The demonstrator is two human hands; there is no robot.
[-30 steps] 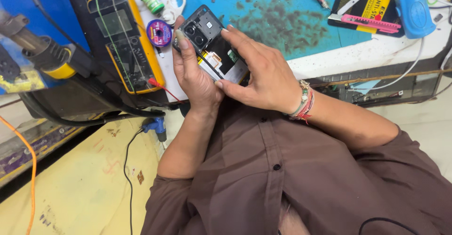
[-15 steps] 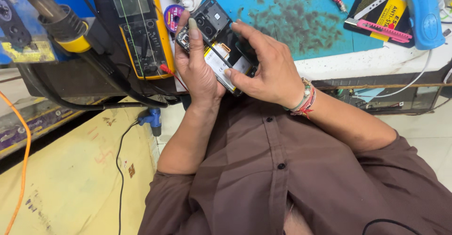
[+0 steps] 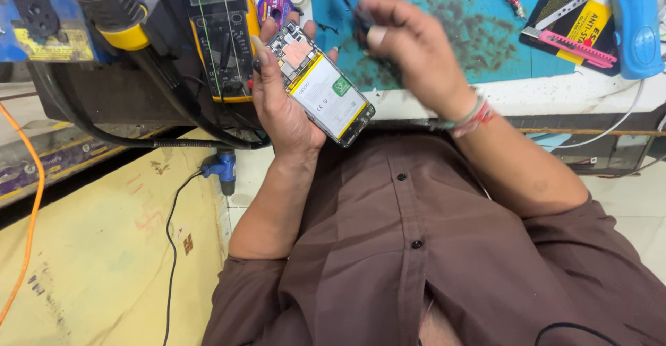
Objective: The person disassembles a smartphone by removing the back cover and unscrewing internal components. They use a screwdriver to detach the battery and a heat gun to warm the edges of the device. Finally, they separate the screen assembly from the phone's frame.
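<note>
Brown shirt across the lower head view, blue mat above. Left hand wrapped round an opened phone, fingers closed along its edges, back cover off, battery face up and tilted toward the eyes, likely for a clear look inside. Right hand raised over the mat just beside the phone, blurred; fingers curled, something dark perhaps pinched, cannot tell. Yellow meter propped upright at left, within reach. Pink knife and blue tool lying at right.

A white workbench stands over pale floor tiles.
</note>
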